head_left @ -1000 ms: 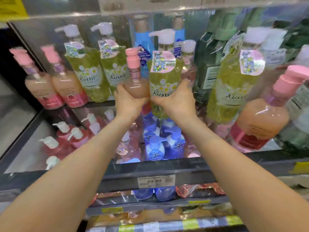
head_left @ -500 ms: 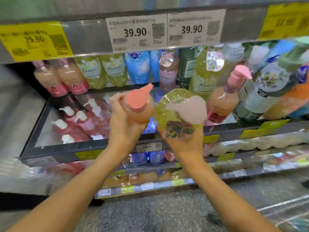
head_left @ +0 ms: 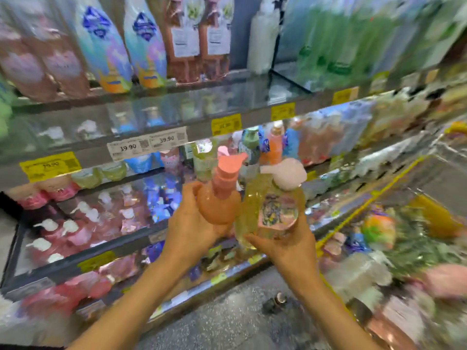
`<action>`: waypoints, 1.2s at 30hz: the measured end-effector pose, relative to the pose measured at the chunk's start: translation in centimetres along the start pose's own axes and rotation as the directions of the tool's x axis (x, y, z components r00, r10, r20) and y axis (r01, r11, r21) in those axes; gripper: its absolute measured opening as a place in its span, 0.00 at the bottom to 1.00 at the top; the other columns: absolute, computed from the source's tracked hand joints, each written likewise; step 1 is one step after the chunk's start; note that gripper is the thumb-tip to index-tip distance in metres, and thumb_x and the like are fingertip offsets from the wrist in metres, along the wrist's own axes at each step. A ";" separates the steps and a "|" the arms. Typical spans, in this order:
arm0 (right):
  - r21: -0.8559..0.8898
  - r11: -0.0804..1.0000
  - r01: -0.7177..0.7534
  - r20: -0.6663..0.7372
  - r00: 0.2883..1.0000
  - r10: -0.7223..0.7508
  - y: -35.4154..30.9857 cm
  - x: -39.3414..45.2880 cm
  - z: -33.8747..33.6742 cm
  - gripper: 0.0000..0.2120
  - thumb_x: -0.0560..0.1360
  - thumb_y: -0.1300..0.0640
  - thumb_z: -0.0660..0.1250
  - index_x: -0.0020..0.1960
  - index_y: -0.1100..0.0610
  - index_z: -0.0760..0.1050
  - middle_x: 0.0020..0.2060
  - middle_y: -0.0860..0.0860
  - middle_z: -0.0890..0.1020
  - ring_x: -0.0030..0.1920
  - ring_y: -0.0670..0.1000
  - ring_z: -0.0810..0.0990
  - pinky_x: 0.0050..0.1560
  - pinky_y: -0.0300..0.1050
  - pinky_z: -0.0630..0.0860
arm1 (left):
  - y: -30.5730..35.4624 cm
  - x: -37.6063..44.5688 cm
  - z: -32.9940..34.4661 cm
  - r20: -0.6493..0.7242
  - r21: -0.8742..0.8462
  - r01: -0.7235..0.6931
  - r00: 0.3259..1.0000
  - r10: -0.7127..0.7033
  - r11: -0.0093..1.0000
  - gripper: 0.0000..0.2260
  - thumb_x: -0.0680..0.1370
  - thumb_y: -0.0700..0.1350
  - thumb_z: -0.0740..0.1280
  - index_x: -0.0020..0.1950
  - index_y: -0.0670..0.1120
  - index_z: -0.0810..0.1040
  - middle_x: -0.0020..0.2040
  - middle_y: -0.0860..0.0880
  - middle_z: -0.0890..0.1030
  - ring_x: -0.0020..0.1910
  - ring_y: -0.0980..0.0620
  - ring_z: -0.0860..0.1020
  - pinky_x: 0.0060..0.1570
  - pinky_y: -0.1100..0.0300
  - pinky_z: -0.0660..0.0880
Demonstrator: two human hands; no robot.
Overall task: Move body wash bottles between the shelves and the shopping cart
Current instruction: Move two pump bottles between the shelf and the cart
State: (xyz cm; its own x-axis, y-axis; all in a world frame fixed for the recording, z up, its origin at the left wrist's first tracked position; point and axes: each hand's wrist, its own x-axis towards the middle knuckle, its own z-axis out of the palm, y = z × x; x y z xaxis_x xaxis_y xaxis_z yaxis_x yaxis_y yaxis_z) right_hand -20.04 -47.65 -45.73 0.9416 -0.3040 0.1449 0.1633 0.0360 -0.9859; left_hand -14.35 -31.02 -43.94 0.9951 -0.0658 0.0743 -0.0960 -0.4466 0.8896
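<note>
The orange bottle [head_left: 219, 207] and yellow bottle [head_left: 271, 213] look like glossy translucent plastic. The floor [head_left: 235, 322] is matt, speckled grey.

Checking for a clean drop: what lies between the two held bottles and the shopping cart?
Head view: nothing solid; only open air over floor separates the bottles from the cart's yellow-edged rim.

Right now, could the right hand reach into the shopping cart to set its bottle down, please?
Probably yes: the right hand holds the yellow bottle just left of the shopping cart, and nothing seems to stand between them, though the cart is blurred and already holds items.
</note>
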 end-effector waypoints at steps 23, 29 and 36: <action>-0.258 0.879 -0.401 -0.778 0.625 0.057 -4.5 -4.1 -31.6 0.32 0.54 0.56 0.83 0.50 0.43 0.70 0.47 0.43 0.82 0.47 0.43 0.81 0.45 0.43 0.79 | 18.6 -0.7 33.6 0.699 -0.088 -0.229 0.679 0.224 0.969 0.33 0.61 0.44 0.79 0.58 0.55 0.64 0.45 0.57 0.76 0.43 0.53 0.77 0.34 0.67 0.69; -0.195 0.826 -0.529 -0.855 0.504 0.120 -1.9 1.8 -36.0 0.30 0.55 0.52 0.83 0.50 0.44 0.69 0.49 0.46 0.82 0.47 0.47 0.81 0.48 0.49 0.80 | 19.4 4.7 41.7 0.771 -0.010 -0.270 0.611 0.179 0.963 0.36 0.62 0.48 0.79 0.64 0.51 0.63 0.48 0.54 0.74 0.47 0.49 0.76 0.44 0.60 0.70; -0.096 0.756 -0.647 -0.849 0.449 0.277 1.6 6.3 -42.8 0.34 0.57 0.48 0.81 0.58 0.46 0.68 0.47 0.42 0.82 0.46 0.44 0.80 0.40 0.37 0.75 | 18.0 8.2 52.1 0.835 0.071 -0.214 0.547 0.060 0.974 0.36 0.61 0.48 0.80 0.63 0.47 0.65 0.55 0.50 0.76 0.48 0.51 0.75 0.39 0.62 0.68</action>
State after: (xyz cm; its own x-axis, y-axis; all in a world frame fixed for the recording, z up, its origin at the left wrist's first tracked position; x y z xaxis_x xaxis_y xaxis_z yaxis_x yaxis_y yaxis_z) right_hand -26.47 -90.22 -49.97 0.2182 -0.9352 -0.2790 -0.5140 0.1329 -0.8474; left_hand -9.24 -86.09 -50.84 0.5180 -0.8074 -0.2825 -0.3086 -0.4844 0.8186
